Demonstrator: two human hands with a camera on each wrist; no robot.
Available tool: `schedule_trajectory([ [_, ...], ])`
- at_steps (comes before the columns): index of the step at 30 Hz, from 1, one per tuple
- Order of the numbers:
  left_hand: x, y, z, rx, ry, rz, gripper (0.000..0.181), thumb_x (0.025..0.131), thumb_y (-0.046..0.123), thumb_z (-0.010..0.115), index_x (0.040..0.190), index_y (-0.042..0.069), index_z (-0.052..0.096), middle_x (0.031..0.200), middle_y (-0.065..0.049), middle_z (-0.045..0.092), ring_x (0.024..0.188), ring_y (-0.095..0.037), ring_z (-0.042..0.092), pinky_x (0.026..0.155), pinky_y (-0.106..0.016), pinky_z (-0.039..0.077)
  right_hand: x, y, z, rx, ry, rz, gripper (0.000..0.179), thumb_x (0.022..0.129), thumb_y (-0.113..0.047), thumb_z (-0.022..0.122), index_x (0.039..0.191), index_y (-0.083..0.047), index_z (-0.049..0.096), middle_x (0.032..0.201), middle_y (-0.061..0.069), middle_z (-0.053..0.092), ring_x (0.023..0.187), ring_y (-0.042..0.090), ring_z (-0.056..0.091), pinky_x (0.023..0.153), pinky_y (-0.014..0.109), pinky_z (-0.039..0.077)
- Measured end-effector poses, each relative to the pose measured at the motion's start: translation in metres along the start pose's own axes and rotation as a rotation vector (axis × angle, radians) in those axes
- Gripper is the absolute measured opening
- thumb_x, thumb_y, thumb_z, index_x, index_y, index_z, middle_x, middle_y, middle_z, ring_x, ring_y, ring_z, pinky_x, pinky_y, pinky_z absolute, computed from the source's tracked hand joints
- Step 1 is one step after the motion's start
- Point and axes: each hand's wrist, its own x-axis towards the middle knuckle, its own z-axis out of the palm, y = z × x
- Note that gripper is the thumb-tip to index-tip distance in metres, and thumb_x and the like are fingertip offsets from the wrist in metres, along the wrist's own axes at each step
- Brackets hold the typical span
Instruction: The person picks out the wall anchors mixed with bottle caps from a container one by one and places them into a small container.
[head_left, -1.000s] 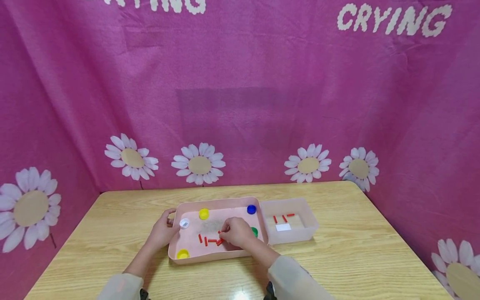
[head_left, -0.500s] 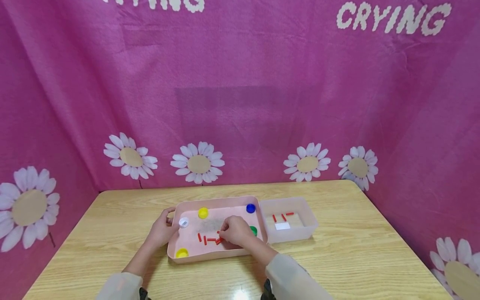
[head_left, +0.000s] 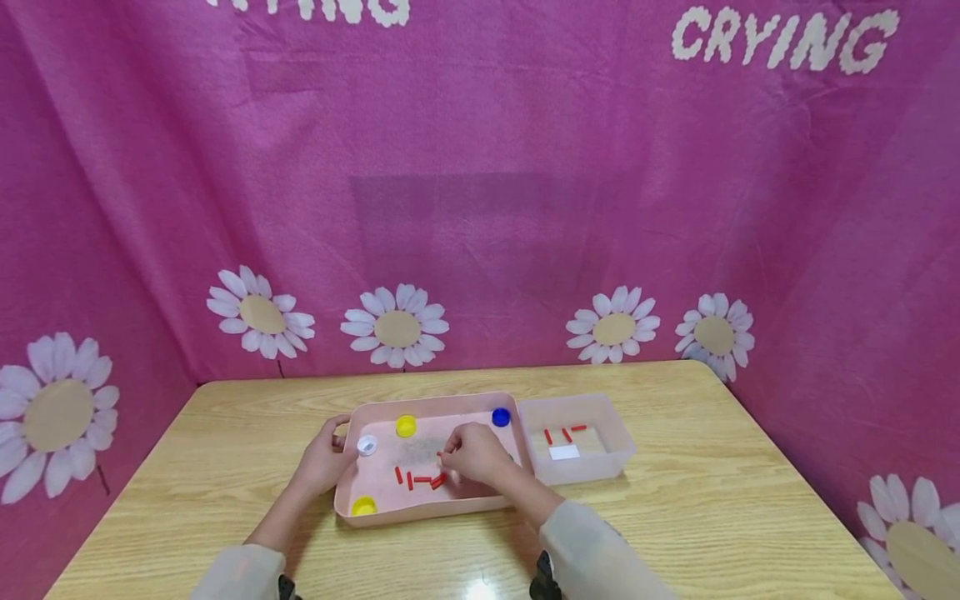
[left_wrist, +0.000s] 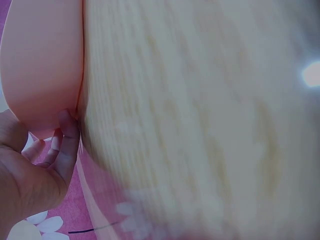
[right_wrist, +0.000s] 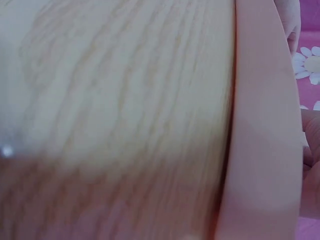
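A shallow pink tray (head_left: 423, 512) lies on the table in the head view. My left hand (head_left: 324, 458) grips its left wall, thumb at the inner side and fingers outside; the left wrist view shows these fingers (left_wrist: 67, 135) curled against the tray's end. Over the tray's right half, my right hand (head_left: 478, 455) pinches a small red stick (head_left: 441, 454), mostly covered by the fingertips. Below and left of it, several red sticks (head_left: 423, 480) lie on the tray floor. In the right wrist view the tray wall hides most of my right hand (right_wrist: 312, 160).
Inside the tray are a white cap (head_left: 367, 445), a yellow cap (head_left: 406, 427), another yellow cap (head_left: 363, 506) and a blue cap (head_left: 501, 417). A translucent box (head_left: 588, 473) adjoins the tray's right side, with red sticks (head_left: 566, 435) and a white card (head_left: 564, 452) in it.
My right hand has risen slightly away from the red sticks with one stick between its fingertips. It now covers nearly all of the green cap. My left hand stays on the tray.
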Motion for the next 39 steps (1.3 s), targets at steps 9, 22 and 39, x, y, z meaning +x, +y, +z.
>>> schedule_trajectory([
  [9,0.001,-0.001,0.001,-0.003,0.006,-0.009,0.059,0.083,0.004,0.055,0.138,0.0,0.034,0.091,-0.015,0.054,0.078,-0.02,0.054,0.062,-0.025,0.046,-0.004,-0.002,-0.021,0.0,0.046,-0.071,0.009,0.078,-0.015,0.067,0.07,-0.011,0.066,0.066,-0.005,0.06,0.055,0.004,0.045,0.05,0.018,0.038],
  [22,0.001,-0.001,0.001,0.01,0.008,-0.014,0.059,0.084,0.005,0.055,0.138,0.0,0.033,0.094,-0.017,0.054,0.082,-0.023,0.054,0.065,-0.026,0.048,-0.008,0.007,-0.054,0.103,0.074,-0.102,0.008,0.076,-0.011,0.066,0.07,-0.008,0.069,0.055,-0.008,0.05,0.05,0.004,0.038,0.049,0.018,0.033],
  [39,0.0,0.002,0.0,0.02,0.001,-0.023,0.059,0.084,0.005,0.055,0.138,0.0,0.032,0.094,-0.017,0.052,0.083,-0.024,0.053,0.065,-0.027,0.047,-0.017,0.031,-0.087,0.07,0.112,0.03,0.009,0.079,-0.015,0.068,0.075,-0.008,0.066,0.066,-0.004,0.055,0.062,0.008,0.046,0.056,0.02,0.038],
])
